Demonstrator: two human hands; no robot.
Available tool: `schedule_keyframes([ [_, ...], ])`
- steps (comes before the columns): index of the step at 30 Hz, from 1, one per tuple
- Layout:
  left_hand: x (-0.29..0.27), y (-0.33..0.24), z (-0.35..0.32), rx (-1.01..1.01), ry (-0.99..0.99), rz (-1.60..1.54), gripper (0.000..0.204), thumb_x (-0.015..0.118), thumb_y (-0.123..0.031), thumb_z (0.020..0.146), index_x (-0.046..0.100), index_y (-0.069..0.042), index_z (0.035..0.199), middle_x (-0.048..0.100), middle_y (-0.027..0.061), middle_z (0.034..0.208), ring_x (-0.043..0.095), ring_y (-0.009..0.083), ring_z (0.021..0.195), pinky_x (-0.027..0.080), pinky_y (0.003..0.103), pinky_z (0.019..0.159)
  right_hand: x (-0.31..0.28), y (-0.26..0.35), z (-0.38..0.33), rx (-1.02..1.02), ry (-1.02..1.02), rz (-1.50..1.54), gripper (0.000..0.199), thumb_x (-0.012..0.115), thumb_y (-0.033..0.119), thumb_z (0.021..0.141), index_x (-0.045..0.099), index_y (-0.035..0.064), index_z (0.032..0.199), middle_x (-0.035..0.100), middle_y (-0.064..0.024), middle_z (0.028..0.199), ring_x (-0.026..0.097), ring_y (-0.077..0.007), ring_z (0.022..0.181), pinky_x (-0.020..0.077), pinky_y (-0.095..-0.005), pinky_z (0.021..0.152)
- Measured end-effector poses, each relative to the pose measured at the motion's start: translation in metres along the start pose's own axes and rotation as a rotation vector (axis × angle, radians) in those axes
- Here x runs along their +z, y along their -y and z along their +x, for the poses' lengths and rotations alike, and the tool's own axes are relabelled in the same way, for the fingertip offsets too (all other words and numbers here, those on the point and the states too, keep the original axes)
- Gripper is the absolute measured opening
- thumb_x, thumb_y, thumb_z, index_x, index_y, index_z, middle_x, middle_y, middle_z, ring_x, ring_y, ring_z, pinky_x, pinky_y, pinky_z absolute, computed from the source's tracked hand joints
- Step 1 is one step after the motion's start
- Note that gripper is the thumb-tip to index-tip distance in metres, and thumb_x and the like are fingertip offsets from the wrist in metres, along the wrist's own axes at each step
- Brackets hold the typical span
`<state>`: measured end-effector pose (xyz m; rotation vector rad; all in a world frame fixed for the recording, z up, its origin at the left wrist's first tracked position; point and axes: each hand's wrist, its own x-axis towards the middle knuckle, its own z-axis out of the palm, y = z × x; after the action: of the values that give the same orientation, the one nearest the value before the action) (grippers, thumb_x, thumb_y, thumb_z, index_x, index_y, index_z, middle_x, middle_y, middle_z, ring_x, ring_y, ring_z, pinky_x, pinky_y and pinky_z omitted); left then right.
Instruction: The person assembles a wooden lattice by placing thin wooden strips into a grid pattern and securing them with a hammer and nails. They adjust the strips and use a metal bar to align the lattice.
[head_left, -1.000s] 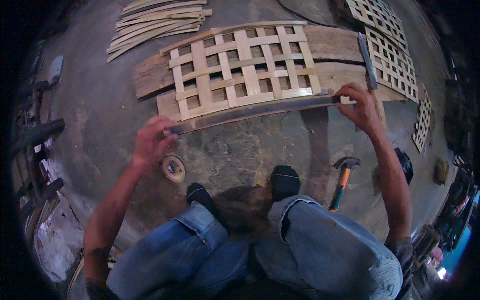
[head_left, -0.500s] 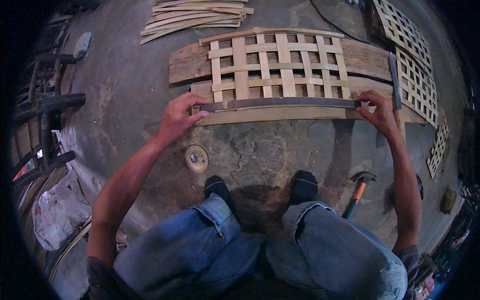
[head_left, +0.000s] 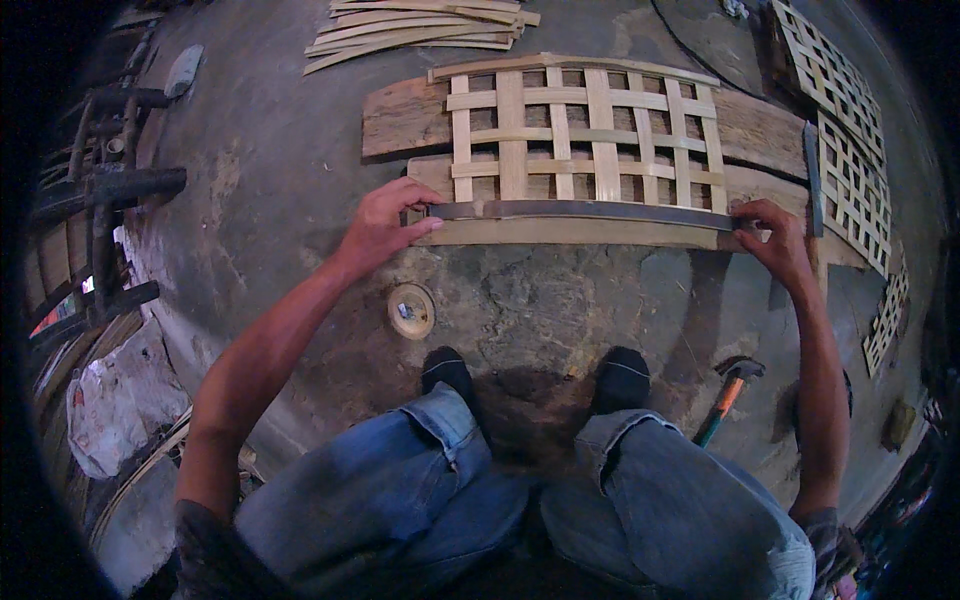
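A long thin dark strip (head_left: 590, 209) lies along the near edge of a woven bamboo lattice panel (head_left: 600, 135). My left hand (head_left: 388, 222) pinches the strip's left end between thumb and fingers. At its right end, my right hand (head_left: 774, 238) grips it with bent fingers. Beneath the panel are rough wooden planks (head_left: 405, 118), and the lattice's open squares show the wood. Whether the strip is metal or bamboo I cannot tell.
A hammer (head_left: 728, 393) with an orange and green handle lies near my right foot. A round disc (head_left: 411, 311) with a hollow sits by my left foot. Bamboo strips (head_left: 420, 30) are piled at the far left; more lattice panels (head_left: 855, 190) lie at right, beside a long blade (head_left: 814, 180).
The view has shifted, so the panel, planks and floor things appear farther right. Both hands keep hold of the strip's ends along the panel's near edge.
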<state>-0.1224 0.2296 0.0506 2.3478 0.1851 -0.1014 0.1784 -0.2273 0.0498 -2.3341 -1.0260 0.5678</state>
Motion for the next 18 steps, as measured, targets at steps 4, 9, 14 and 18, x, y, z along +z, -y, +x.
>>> schedule_keyframes([
  [4,0.003,0.004,0.001,0.112,-0.047,0.005,0.029,0.077,-0.012,0.076,0.065,-0.003,0.101,0.064,0.0097,0.097,0.063,0.0251,0.088,0.050,0.035,0.077,0.000,-0.009,0.002,0.001,0.039,-0.036,0.033,0.073,0.002,0.074,0.067,0.0048,0.107,0.068,-0.0083,0.104,0.066,-0.0216,0.097,0.0523,-0.0342,0.082],
  [9,0.005,0.001,0.002,0.101,-0.045,0.018,0.028,0.077,-0.011,0.075,0.063,-0.002,0.097,0.062,0.0106,0.097,0.061,0.0274,0.092,0.050,0.037,0.081,-0.002,-0.006,0.001,0.021,0.045,-0.038,0.033,0.074,0.002,0.074,0.067,0.0048,0.106,0.068,-0.0083,0.103,0.066,-0.0214,0.096,0.0525,-0.0342,0.082],
  [14,0.009,0.011,0.001,0.159,-0.072,0.051,0.030,0.078,-0.010,0.074,0.062,-0.003,0.099,0.062,0.0106,0.099,0.062,0.0256,0.091,0.051,0.035,0.077,-0.002,0.001,0.001,0.008,0.009,-0.014,0.035,0.076,0.006,0.074,0.068,0.0063,0.107,0.069,-0.0101,0.102,0.067,-0.0251,0.095,0.0517,-0.0359,0.080],
  [18,0.011,0.010,0.000,0.154,-0.084,0.059,0.027,0.077,-0.010,0.075,0.062,-0.003,0.097,0.060,0.0099,0.096,0.060,0.0268,0.091,0.050,0.038,0.081,-0.001,-0.003,0.001,-0.001,0.022,-0.034,0.035,0.076,0.006,0.074,0.068,0.0065,0.108,0.069,-0.0095,0.103,0.067,-0.0248,0.095,0.0519,-0.0360,0.080],
])
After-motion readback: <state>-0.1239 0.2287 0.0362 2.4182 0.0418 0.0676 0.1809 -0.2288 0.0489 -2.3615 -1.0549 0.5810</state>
